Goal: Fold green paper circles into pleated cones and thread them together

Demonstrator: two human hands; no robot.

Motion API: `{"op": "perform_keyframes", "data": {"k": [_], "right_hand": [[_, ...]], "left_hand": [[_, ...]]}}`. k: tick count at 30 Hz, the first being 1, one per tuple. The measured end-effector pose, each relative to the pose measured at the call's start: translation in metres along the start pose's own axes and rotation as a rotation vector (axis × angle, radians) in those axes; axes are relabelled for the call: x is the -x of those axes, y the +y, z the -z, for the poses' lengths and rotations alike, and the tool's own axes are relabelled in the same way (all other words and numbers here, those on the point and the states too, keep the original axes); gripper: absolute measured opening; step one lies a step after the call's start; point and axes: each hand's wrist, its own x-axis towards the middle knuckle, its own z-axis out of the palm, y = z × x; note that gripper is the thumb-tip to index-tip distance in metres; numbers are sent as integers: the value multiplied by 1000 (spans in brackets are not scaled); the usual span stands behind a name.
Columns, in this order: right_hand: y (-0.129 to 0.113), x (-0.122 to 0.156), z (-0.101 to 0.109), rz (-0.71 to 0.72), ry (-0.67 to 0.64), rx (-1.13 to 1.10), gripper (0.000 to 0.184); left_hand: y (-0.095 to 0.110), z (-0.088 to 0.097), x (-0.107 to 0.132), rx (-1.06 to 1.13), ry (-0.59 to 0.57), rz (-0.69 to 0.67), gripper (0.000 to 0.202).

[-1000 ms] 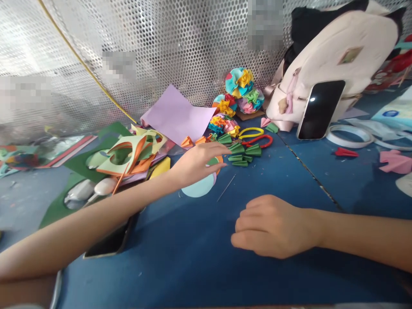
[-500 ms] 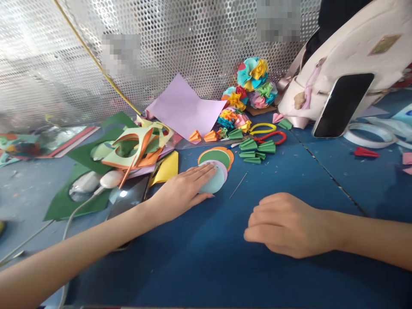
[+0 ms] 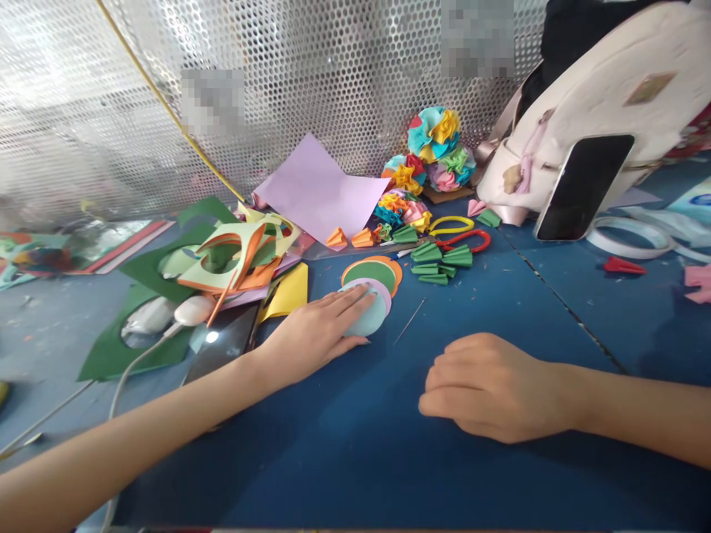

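Left hand: the person's left hand (image 3: 314,333) is lying flat and open, fingers spread and pressing on a stack of paper circles (image 3: 364,314); the grip is released, with nothing clenched.

Right hand: the right hand (image 3: 489,389) is resting on the blue surface (image 3: 333,466), fingers loosely curled, its grip relaxed and apparently holding nothing.

Paper circles: the stack is lying on the surface just ahead of the left hand, a pale blue disc sitting on a lilac one, with a green disc on an orange one just behind and partly under them.

Between the hands: a thin sewing needle (image 3: 409,322) is lying on the surface just beside the circles.

Left side: a phone (image 3: 222,340) is lying face up under the left wrist's side, near dark green card cutouts (image 3: 136,355), a white corded device (image 3: 192,311), yellow paper (image 3: 287,292) and a heap of pale green and orange paper scraps (image 3: 238,255).

Middle distance: green folded paper cones (image 3: 441,255) are clustering beside red-handled scissors (image 3: 464,239), while orange paper cones (image 3: 349,237) are sitting at the edge of a lilac paper sheet (image 3: 319,192).

Far right: a red paper dart (image 3: 625,265) and a roll of tape (image 3: 627,237) are lying on the surface, and a phone (image 3: 583,189) is leaning against a pale pink bag (image 3: 589,126).

Back: paper flower balls (image 3: 433,135) are piling up against a perforated metal sheet (image 3: 333,74).
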Motion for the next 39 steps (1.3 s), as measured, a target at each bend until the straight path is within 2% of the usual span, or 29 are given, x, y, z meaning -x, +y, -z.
{"op": "perform_keyframes", "data": {"k": [7,14,18,20,22,25,28,32,35,39], "right_hand": [[1,1,-1,10,-2,-4,21],[0,-1,0,13,-20,3,21],[1,-1,0,10,-32,11,21],[1,-1,1,10,-43,14,21],[1,0,1,9,-50,18,21],[0,0,2,10,-39,26,22],[-1,2,1,13,-31,27,23],[4,1,4,-1,6,71,21],[20,-8,11,-106,83,66,19],[57,-30,20,-445,176,-39,21]], "left_hand": [[7,-1,2,-94,12,-11,49],[10,0,5,-99,50,-24,47],[-1,9,-6,-8,64,63,46],[-13,14,-20,62,30,133,41],[-27,17,-35,130,-1,143,44],[-44,21,-57,258,-161,69,66],[-46,26,-69,308,-291,62,75],[-38,33,-71,336,-365,129,56],[-37,33,-68,326,-378,171,46],[-35,32,-59,377,-262,196,47]]}}
